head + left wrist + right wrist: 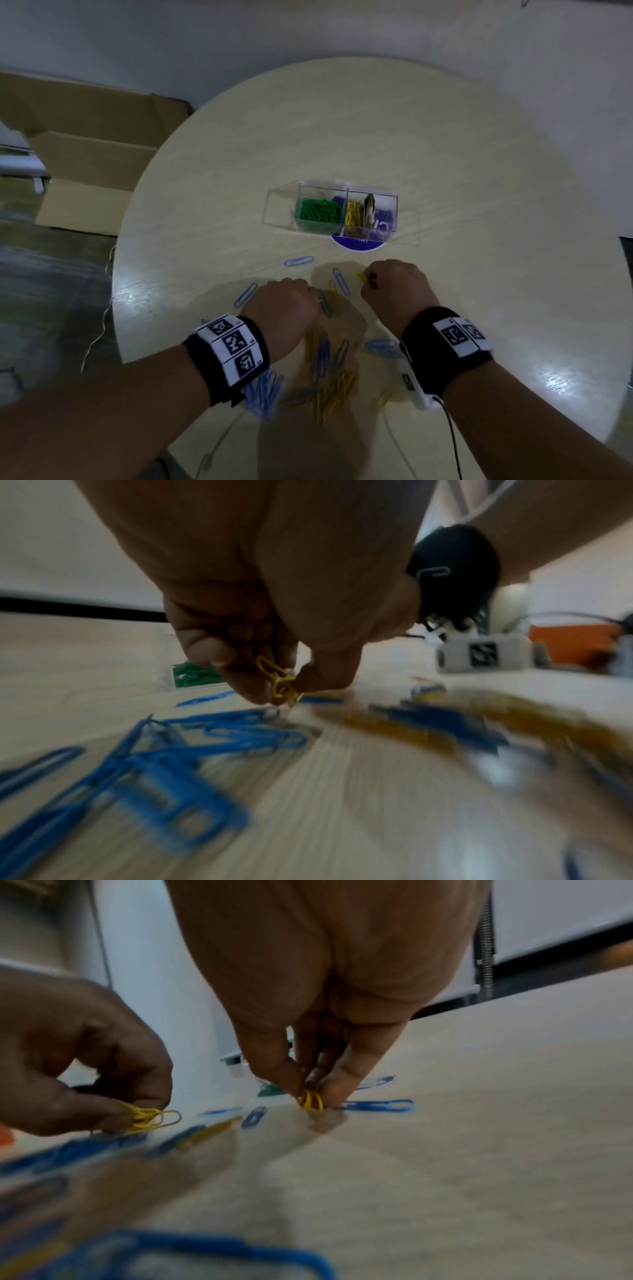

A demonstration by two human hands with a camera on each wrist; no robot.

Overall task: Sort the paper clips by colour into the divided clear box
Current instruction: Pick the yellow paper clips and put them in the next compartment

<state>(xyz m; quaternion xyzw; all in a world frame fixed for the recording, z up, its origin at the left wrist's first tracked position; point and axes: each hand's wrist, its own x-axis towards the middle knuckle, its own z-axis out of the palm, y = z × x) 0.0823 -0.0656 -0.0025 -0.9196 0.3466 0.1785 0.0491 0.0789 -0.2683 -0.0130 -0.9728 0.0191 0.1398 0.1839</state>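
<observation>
While both hands work near-edge scatter, we gather yellow only. Left hand (274,631): fingertips pinch small bunch of yellow clips (279,681). Right hand (329,1010): thumb and fingers closed on second yellow bunch (310,1100), low on table (462,178). We keep pinches tight, lift clear of blue clips (342,290), then carry to divided clear box (388,200) near table centre, yellow compartment beside green. Round pale wood-grain table; cardboard boxes (89,154) beyond left edge.

We see the divided box (346,212) on the table (445,171), beyond our hands. Loose clips (329,383) lie between our left hand (284,301) and right hand (394,291), nearer us.
</observation>
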